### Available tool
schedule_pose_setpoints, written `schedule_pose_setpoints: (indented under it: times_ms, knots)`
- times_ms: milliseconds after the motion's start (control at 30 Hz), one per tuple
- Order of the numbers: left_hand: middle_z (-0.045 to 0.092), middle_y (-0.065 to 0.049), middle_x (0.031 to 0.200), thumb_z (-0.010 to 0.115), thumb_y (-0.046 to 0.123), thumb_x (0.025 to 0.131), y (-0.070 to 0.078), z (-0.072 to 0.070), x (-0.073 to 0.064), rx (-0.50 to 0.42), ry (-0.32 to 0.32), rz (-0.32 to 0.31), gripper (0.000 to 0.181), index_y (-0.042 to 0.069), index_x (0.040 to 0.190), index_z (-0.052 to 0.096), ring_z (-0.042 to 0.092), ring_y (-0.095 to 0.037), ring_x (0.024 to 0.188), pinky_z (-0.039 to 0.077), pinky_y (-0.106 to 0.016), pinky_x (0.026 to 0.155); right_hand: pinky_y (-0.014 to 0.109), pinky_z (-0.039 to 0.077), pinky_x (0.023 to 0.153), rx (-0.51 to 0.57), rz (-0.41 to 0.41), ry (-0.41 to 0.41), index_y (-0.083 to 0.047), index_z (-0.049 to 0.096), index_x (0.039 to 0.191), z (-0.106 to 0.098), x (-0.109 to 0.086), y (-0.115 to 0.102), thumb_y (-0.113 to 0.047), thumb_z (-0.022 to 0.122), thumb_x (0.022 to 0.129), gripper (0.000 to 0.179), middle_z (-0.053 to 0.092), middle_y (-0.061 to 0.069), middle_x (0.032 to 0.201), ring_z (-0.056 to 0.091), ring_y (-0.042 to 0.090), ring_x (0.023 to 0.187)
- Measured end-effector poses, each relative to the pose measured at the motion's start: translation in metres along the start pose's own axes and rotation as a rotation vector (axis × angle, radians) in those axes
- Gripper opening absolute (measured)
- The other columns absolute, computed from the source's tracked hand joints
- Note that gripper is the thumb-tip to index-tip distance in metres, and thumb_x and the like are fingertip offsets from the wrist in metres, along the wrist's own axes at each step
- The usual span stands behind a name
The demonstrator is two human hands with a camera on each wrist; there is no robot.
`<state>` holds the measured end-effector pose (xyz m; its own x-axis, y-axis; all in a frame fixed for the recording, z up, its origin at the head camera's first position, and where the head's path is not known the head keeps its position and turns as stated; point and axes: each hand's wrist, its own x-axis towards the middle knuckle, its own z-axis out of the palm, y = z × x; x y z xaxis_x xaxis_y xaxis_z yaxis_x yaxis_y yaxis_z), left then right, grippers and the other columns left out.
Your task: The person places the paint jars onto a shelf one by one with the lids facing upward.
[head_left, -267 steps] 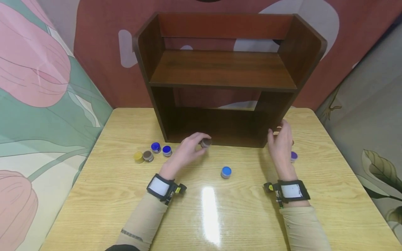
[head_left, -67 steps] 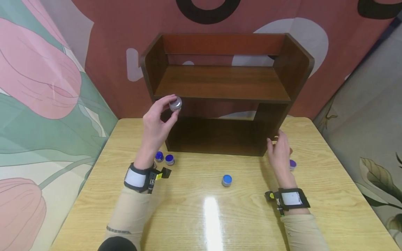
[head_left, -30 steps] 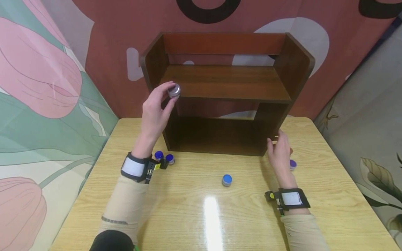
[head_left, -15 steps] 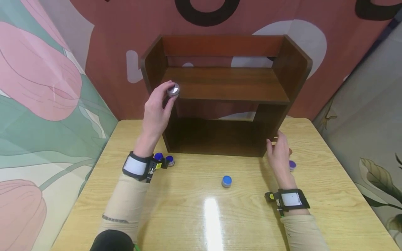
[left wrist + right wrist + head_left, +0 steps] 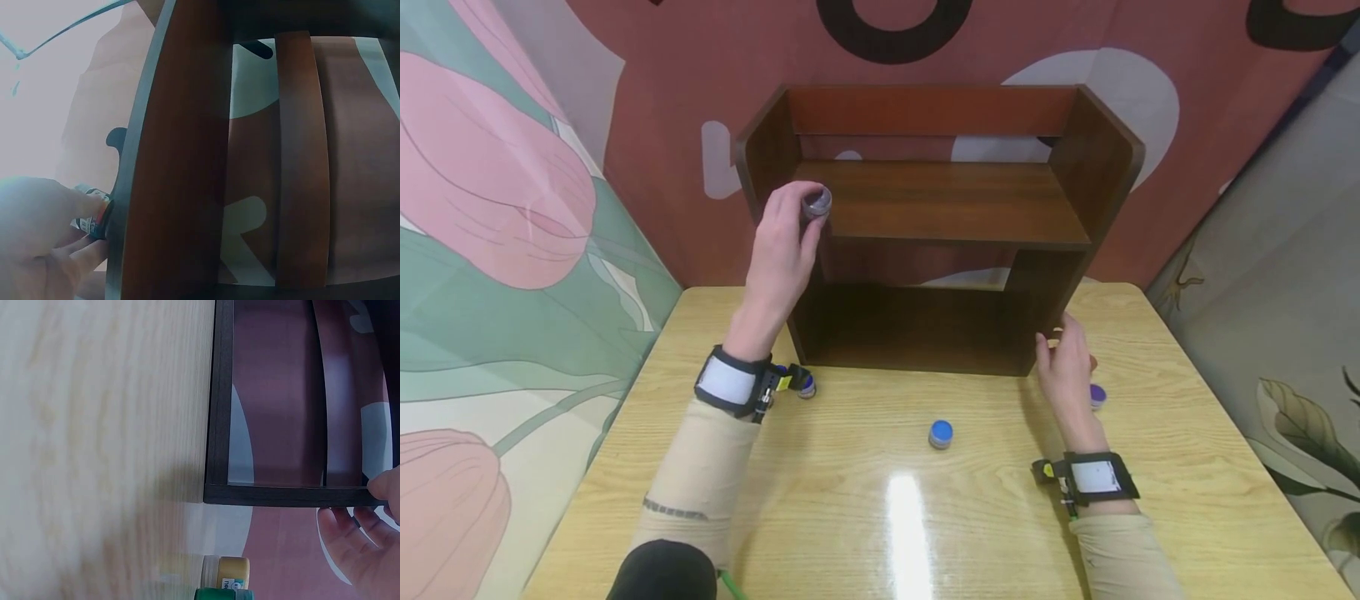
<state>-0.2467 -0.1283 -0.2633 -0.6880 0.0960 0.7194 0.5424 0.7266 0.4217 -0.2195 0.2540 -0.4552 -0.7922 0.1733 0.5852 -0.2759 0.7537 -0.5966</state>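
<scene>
My left hand (image 5: 781, 250) pinches a small paint jar (image 5: 817, 203) between thumb and fingers, at the left end of the upper board of the brown wooden shelf unit (image 5: 940, 200). The left wrist view shows this jar (image 5: 92, 212) close against the front edge of a shelf board, its dark end towards the wood; whether they touch I cannot tell. My right hand (image 5: 1067, 371) holds the unit's right side panel. In the right wrist view the thumb lies on one side of the panel (image 5: 294, 495) and the fingers on the other.
A blue-lidded jar (image 5: 941, 434) stands on the table (image 5: 985, 517) before the unit. A dark blue-lidded jar (image 5: 807, 387) is partly behind my left wrist. Beyond my right hand are a purple-lidded jar (image 5: 1097, 396), a yellow jar (image 5: 234, 572) and a green-lidded jar (image 5: 215, 594).
My left hand has carried the jar from before the lower shelf up to the upper board's left end, rising slightly further in the last half second. My right hand stays on the side panel.
</scene>
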Motion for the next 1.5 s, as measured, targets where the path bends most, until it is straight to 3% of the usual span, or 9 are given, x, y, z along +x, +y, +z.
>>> schedule_pose_setpoints:
  times_ms: [300,667,1033,1500]
  knots:
    - [0.055,-0.016,0.137,0.059,0.01,0.099,0.001,0.003,0.006,0.047,-0.057,-0.066,0.039,0.006,0.136,0.05,0.054,-0.024,0.128,0.046,-0.035,0.115,0.055,0.056,0.079,-0.004,0.003,0.002,0.011,0.043,0.136,-0.001,0.0,0.0,-0.004,0.058,0.099,0.043,0.053,0.033,0.122,0.057,0.045,0.106]
    - [0.052,-0.019,0.137,0.059,0.006,0.099,0.003,0.001,0.016,0.102,-0.093,-0.073,0.039,0.003,0.136,0.048,0.055,-0.028,0.127,0.047,-0.037,0.114,0.054,0.056,0.078,-0.012,0.003,-0.004,0.01,0.042,0.137,-0.003,-0.002,0.0,-0.004,0.056,0.099,0.042,0.052,0.032,0.124,0.057,0.044,0.107]
    - [0.049,-0.021,0.139,0.057,0.004,0.099,0.003,0.0,0.021,0.145,-0.158,-0.139,0.041,0.001,0.138,0.044,0.056,-0.03,0.128,0.048,-0.04,0.113,0.052,0.055,0.078,-0.01,-0.004,0.006,0.01,0.042,0.137,-0.004,-0.002,0.001,-0.004,0.058,0.099,0.044,0.052,0.032,0.124,0.056,0.044,0.107]
    - [0.052,-0.021,0.136,0.055,0.006,0.1,0.003,0.0,0.029,0.189,-0.217,-0.17,0.039,0.002,0.137,0.044,0.057,-0.03,0.125,0.049,-0.039,0.111,0.051,0.056,0.076,-0.021,-0.014,0.01,0.011,0.043,0.136,-0.006,-0.005,0.002,-0.004,0.059,0.098,0.044,0.053,0.033,0.12,0.056,0.044,0.105]
